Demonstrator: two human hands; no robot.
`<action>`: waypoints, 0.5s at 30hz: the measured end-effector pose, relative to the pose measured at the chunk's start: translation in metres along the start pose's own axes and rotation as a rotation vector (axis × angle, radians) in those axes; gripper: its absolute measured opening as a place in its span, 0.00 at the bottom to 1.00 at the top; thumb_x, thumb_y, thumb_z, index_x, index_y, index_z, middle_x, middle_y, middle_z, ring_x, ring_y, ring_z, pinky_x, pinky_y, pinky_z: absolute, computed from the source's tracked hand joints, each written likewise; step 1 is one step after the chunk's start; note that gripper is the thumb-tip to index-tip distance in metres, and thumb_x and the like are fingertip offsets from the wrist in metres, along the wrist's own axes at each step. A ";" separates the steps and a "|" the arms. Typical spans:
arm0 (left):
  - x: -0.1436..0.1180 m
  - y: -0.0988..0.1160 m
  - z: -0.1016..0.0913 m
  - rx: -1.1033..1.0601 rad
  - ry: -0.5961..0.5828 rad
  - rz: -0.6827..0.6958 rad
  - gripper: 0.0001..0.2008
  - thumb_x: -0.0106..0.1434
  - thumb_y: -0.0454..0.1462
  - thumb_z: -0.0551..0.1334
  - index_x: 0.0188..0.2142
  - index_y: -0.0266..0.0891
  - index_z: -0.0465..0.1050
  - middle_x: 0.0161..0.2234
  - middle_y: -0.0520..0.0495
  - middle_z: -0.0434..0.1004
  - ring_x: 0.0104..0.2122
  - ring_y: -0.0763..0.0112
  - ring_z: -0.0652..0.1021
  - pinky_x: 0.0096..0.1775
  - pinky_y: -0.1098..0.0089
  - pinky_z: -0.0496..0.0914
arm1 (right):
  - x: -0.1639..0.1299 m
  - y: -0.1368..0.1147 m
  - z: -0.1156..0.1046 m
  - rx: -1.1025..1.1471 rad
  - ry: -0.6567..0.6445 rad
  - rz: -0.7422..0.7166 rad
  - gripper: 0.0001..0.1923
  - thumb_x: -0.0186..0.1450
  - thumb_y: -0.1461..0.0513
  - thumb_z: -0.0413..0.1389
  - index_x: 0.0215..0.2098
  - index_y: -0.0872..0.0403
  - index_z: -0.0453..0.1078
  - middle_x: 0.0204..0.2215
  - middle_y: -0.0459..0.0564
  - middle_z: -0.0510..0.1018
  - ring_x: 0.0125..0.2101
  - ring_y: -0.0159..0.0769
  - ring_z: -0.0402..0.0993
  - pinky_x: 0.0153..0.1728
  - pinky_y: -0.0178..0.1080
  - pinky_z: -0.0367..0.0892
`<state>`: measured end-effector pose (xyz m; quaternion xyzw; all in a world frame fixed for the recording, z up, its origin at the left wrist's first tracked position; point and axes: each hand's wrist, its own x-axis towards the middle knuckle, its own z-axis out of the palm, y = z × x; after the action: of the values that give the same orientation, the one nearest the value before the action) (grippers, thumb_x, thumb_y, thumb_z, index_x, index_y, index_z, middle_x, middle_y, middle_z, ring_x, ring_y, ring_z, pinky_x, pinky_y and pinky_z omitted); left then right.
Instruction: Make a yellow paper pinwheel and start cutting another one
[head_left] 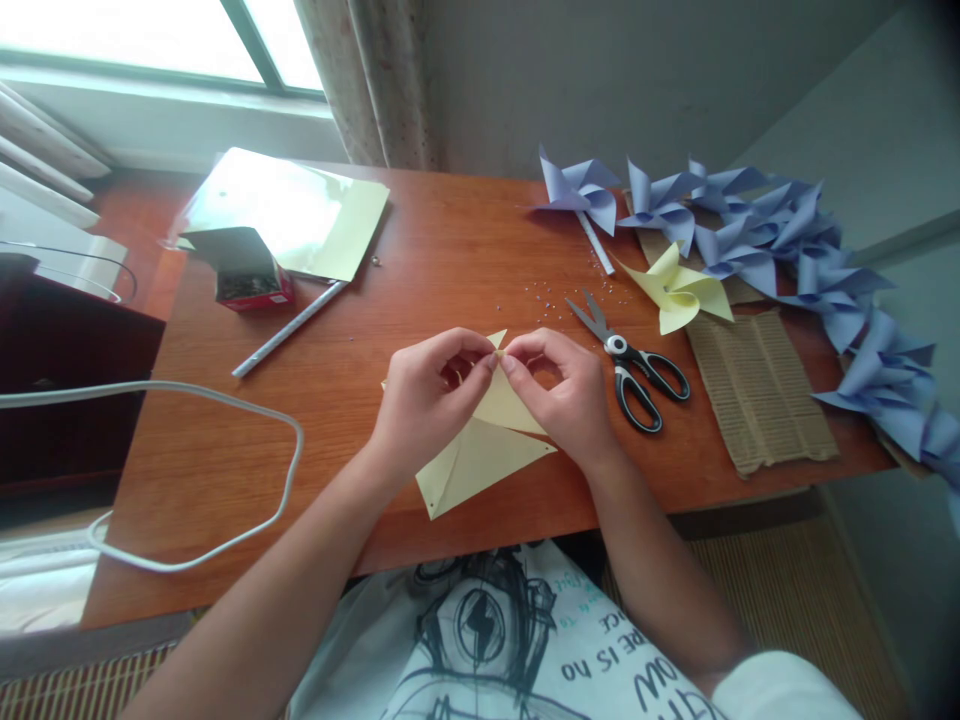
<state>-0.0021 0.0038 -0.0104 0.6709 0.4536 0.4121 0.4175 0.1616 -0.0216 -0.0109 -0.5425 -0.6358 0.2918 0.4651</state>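
Printed white cloth of the person's shirt (517,640) fills the bottom edge, and both bare forearms rise from it toward the middle of the wooden table (315,420). Left hand (424,400) and right hand (566,395) meet fingertip to fingertip over a pale yellow paper sheet (480,455), each pinching a folded-in corner between thumb and forefinger at the paper's centre; the other fingers curl loosely. That sheet lies flat on the table close to the near edge, cut into pointed triangular flaps, one tip poking up between the two hands and another pointing to 7 o'clock.

Just beside the right hand at 3 o'clock lie scissors (630,365) with black handles, blades open and aimed to 10 o'clock. Tiny beads or pins (547,297) are scattered at 1 o'clock from the hands; too small to tell which. Further at 2 o'clock sits a finished yellow pinwheel (679,290), and beyond it a long row of lavender pinwheels (795,245) curves along the table's right side. A ribbed piece of brown corrugated cardboard (757,390) lies at 3 o'clock past the scissors.

At 10 o'clock a thin grey stick (289,328) lies slanted, near a small open red box (251,275) and a glossy stack of yellow paper (300,215). A white cable (225,400) loops across the table's left part at 9 o'clock. Nothing lies between the hands and the paper
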 end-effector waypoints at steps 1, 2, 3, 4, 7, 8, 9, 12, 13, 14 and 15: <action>0.000 0.000 0.000 0.018 0.002 0.014 0.03 0.63 0.34 0.64 0.34 0.37 0.77 0.27 0.50 0.78 0.25 0.74 0.76 0.27 0.74 0.69 | 0.000 0.000 0.000 -0.023 0.007 -0.022 0.03 0.67 0.64 0.59 0.34 0.49 0.74 0.31 0.46 0.80 0.33 0.36 0.77 0.35 0.39 0.74; 0.000 0.000 0.000 0.042 0.005 0.031 0.02 0.63 0.34 0.64 0.34 0.37 0.76 0.26 0.50 0.78 0.25 0.74 0.75 0.27 0.75 0.69 | 0.000 0.000 0.001 -0.042 0.012 -0.041 0.04 0.67 0.64 0.59 0.34 0.49 0.74 0.31 0.46 0.80 0.33 0.36 0.77 0.34 0.39 0.74; 0.000 0.000 0.000 0.071 0.010 0.050 0.02 0.63 0.33 0.64 0.34 0.37 0.77 0.26 0.51 0.78 0.25 0.75 0.75 0.28 0.75 0.69 | 0.000 0.000 0.001 -0.059 0.017 -0.058 0.04 0.67 0.64 0.59 0.35 0.50 0.74 0.31 0.46 0.79 0.32 0.35 0.76 0.34 0.39 0.73; 0.000 0.000 0.000 0.102 0.017 0.068 0.02 0.63 0.33 0.64 0.34 0.38 0.77 0.26 0.51 0.78 0.24 0.75 0.75 0.28 0.75 0.69 | 0.000 0.000 0.001 -0.076 0.022 -0.075 0.04 0.68 0.65 0.59 0.35 0.50 0.74 0.31 0.46 0.79 0.31 0.35 0.76 0.34 0.38 0.73; -0.001 0.000 0.000 0.196 0.043 0.113 0.03 0.63 0.32 0.63 0.34 0.38 0.76 0.26 0.52 0.78 0.24 0.75 0.75 0.29 0.75 0.69 | 0.000 0.002 0.002 -0.139 0.035 -0.131 0.04 0.68 0.65 0.58 0.35 0.50 0.73 0.30 0.46 0.78 0.30 0.34 0.75 0.33 0.38 0.72; -0.001 -0.001 0.001 0.221 0.051 0.124 0.03 0.63 0.32 0.63 0.34 0.38 0.76 0.26 0.52 0.78 0.24 0.75 0.75 0.29 0.75 0.69 | 0.000 0.003 0.002 -0.163 0.037 -0.152 0.05 0.69 0.65 0.58 0.35 0.50 0.73 0.30 0.46 0.78 0.30 0.34 0.75 0.34 0.38 0.72; -0.001 -0.001 0.001 0.240 0.058 0.133 0.03 0.63 0.32 0.63 0.34 0.38 0.76 0.26 0.52 0.78 0.24 0.75 0.75 0.29 0.75 0.69 | 0.000 0.003 0.002 -0.187 0.039 -0.173 0.05 0.69 0.65 0.57 0.35 0.50 0.73 0.30 0.46 0.78 0.30 0.34 0.75 0.34 0.38 0.72; -0.002 -0.002 0.001 0.261 0.070 0.150 0.03 0.62 0.32 0.63 0.34 0.38 0.76 0.27 0.52 0.77 0.25 0.75 0.75 0.29 0.74 0.69 | -0.001 0.004 0.003 -0.248 0.037 -0.225 0.05 0.70 0.64 0.56 0.36 0.51 0.73 0.31 0.48 0.78 0.31 0.36 0.74 0.36 0.40 0.71; -0.002 -0.001 0.001 0.260 0.072 0.152 0.03 0.62 0.31 0.63 0.33 0.38 0.76 0.27 0.52 0.77 0.25 0.75 0.75 0.29 0.75 0.69 | -0.001 0.003 0.003 -0.261 0.034 -0.240 0.05 0.70 0.64 0.56 0.36 0.51 0.73 0.31 0.49 0.78 0.32 0.36 0.74 0.36 0.40 0.71; -0.002 -0.001 0.001 0.257 0.073 0.151 0.03 0.62 0.31 0.63 0.33 0.38 0.76 0.26 0.52 0.77 0.25 0.75 0.75 0.29 0.75 0.68 | -0.002 0.003 0.003 -0.267 0.030 -0.252 0.05 0.70 0.64 0.56 0.36 0.51 0.73 0.31 0.49 0.78 0.32 0.37 0.74 0.37 0.41 0.71; -0.002 -0.001 0.001 0.253 0.074 0.149 0.03 0.62 0.31 0.63 0.33 0.38 0.75 0.26 0.52 0.77 0.25 0.75 0.75 0.29 0.75 0.68 | -0.002 0.002 0.003 -0.264 0.024 -0.262 0.05 0.70 0.65 0.56 0.36 0.52 0.73 0.31 0.50 0.79 0.33 0.37 0.74 0.38 0.41 0.71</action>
<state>-0.0020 0.0016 -0.0120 0.7345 0.4659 0.4057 0.2808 0.1599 -0.0223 -0.0144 -0.5150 -0.7282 0.1364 0.4312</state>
